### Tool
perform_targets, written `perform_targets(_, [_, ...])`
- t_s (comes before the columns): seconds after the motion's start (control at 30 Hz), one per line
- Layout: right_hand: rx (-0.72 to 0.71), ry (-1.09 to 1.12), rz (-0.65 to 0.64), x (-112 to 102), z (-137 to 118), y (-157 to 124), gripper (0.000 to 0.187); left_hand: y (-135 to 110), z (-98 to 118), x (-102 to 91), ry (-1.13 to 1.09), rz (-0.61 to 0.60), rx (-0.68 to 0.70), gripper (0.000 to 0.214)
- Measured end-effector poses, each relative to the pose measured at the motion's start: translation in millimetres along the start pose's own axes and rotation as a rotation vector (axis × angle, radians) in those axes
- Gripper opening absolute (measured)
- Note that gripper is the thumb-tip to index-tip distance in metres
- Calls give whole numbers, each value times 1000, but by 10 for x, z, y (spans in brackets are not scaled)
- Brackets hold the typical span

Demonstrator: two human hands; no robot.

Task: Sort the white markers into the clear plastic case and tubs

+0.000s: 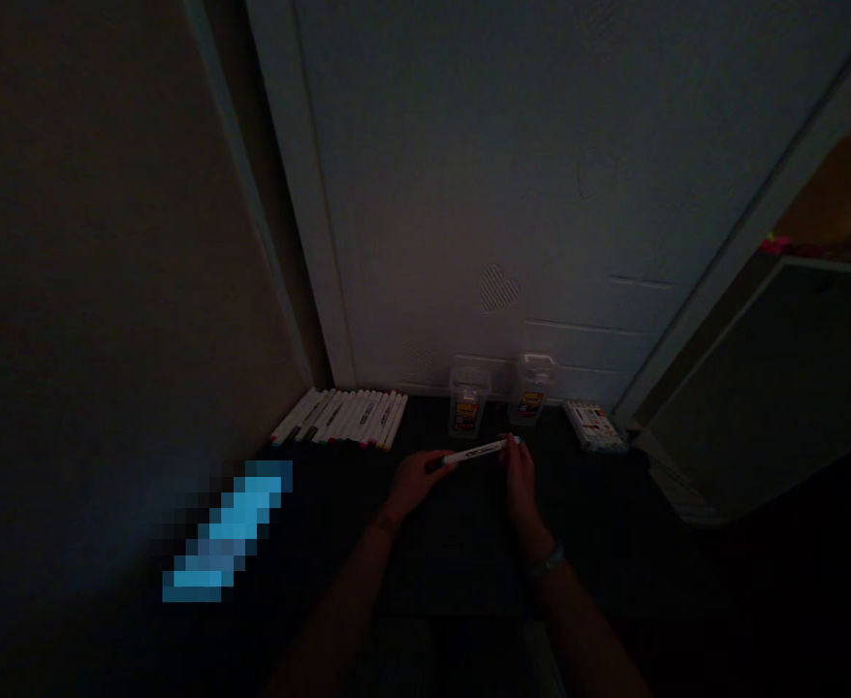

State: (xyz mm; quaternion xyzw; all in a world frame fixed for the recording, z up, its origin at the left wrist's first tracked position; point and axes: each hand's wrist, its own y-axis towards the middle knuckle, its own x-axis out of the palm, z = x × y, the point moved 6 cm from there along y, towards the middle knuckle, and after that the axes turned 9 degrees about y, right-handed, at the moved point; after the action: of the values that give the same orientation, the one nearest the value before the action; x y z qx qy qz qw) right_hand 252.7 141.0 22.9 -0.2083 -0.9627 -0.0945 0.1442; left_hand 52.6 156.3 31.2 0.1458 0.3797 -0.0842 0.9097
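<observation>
A white marker pen (475,452) is held nearly level above the dark tabletop, between my two hands. My left hand (418,477) is closed on its left end, which looks dark. At the other end, near a bluish tip, the fingers of my right hand (519,473) pinch it. Behind the hands stand two clear plastic containers, the left container (467,402) and the right container (532,390), each with a yellow and red label. A row of white markers (357,417) with coloured ends lies side by side at the back left.
At the back right lies a pack of markers (595,427). A pale wall panel (469,194) with heart patterns rises behind the dark table (455,553). A blurred-out bright blue patch (229,533) is at the left. The scene is very dim.
</observation>
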Motion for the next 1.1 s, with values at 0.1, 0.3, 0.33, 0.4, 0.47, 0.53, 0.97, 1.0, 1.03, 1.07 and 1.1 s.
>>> perform_targets(0.1, [2, 18, 18, -13, 29, 12, 37, 6, 33, -14, -120, -1, 25, 35])
perform_targets(0.3, [30, -10, -18, 5, 97, 41, 33, 47, 81, -74, -270, 65, 60, 36])
perform_targets(0.33, [46, -14, -27, 16, 106, 43, 33, 53, 73, -87, -266, 84, 49, 37])
perform_targets(0.4, [63, -7, -49, 47, 110, 42, 32, 59, 55, -123, -255, 136, 28, 37])
perform_targets(0.47, [61, 1, -87, 91, 101, 34, 32, 59, 39, -166, -249, 200, 9, 37])
perform_targets(0.53, [60, -6, -127, 128, 99, 23, 32, 60, 30, -200, -243, 256, -8, 36])
perform_targets(0.97, [126, 329, -102, 100, 128, 68, 25, 41, 227, -257, -364, 388, 67, 26])
perform_targets(1.0, [144, 357, -144, 136, 119, 59, 26, 46, 229, -276, -386, 411, 57, 26])
perform_targets(1.03, [171, 384, -188, 176, 116, 47, 27, 59, 233, -300, -406, 429, 47, 26])
perform_targets(1.07, [202, 408, -233, 218, 117, 32, 29, 79, 239, -329, -422, 441, 38, 26])
perform_targets(1.1, [231, 424, -276, 257, 119, 16, 31, 104, 247, -365, -432, 450, 28, 26])
